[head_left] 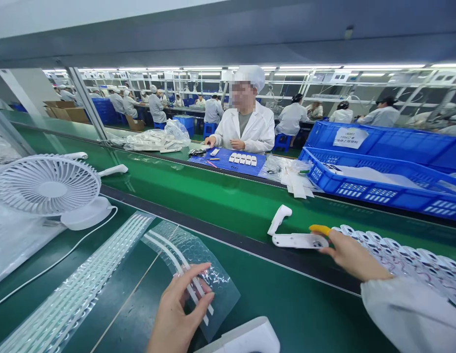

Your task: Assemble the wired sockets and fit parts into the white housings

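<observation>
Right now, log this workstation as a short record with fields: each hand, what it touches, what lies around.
left hand: fingers resting on a clear bubble-wrap pouch holding white strips, flat on the green bench
right hand: fingertips on a flat white plastic housing, a yellow piece at the thumb
beside right hand: sheet of round white parts
far left: white desk fan
across the belt: person in a white coat, blue plastic crates

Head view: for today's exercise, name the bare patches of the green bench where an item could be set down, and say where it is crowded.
Bare green lies between the bubble-wrap sheet under the left hand and the right hand. The green belt is also free between the fan and the white handheld unit. It is crowded at the fan, the strip rows and the white discs.
</observation>
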The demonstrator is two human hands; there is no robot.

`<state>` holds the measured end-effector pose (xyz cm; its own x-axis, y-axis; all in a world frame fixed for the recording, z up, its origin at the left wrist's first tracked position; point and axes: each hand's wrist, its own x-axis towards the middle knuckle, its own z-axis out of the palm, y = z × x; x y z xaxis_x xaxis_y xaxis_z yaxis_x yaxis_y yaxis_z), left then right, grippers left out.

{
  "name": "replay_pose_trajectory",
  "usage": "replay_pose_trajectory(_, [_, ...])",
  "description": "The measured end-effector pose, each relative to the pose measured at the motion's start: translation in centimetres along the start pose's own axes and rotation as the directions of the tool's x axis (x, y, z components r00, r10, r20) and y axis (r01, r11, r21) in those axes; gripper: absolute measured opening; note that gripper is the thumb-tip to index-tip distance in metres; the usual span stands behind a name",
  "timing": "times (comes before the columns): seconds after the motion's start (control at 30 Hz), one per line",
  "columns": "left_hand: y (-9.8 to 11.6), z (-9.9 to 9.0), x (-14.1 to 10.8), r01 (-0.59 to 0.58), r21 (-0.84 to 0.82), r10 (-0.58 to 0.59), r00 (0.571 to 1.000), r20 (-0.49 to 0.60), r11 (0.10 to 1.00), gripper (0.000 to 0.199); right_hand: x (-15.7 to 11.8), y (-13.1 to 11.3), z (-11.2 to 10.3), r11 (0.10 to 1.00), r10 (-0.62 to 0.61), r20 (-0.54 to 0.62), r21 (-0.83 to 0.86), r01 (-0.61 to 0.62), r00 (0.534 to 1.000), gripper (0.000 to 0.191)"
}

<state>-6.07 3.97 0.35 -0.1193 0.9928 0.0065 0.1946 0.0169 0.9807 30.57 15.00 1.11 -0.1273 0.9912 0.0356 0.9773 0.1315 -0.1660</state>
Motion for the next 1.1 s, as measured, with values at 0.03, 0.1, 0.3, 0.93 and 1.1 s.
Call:
replay_pose_trajectory(0.03, [0.1,0.0,0.0,0.007,-0.009,-0.007,1.000,-0.002,1.000,0.030,0.4,1.2,-0.2,0.999,0.028,-0.001,-0.021,-0.028,1.000,0.030])
replay_pose_trajectory(0.1, [0.2,-0.1,0.1,0.022,0.006,-0.022,1.000,0.019,1.000,0.029,0.8,3.1,-0.6,0.997,0.053,0.002,-0.055,-0.053,0.999,0.031])
replay_pose_trajectory(0.3, [0.0,-0.2,0.2,0.019,0.030,-0.020,1.000,0.008,0.999,0.029,2.2,3.8,-1.4,0.990,-0.027,-0.015,-0.141,0.025,1.000,0.041])
replay_pose_trajectory(0.93, [0.2,-0.3,0.3,0.078,-0.039,-0.076,0.996,0.052,0.996,0.037,1.0,-7.8,0.0,0.956,-0.279,-0.188,-0.150,0.253,0.942,0.009])
replay_pose_trajectory(1.1, [0.9,0.0,0.2,0.107,-0.180,-0.093,0.992,0.082,0.978,0.040,-4.7,-13.1,3.5,0.937,-0.343,-0.342,-0.058,0.345,0.875,0.014])
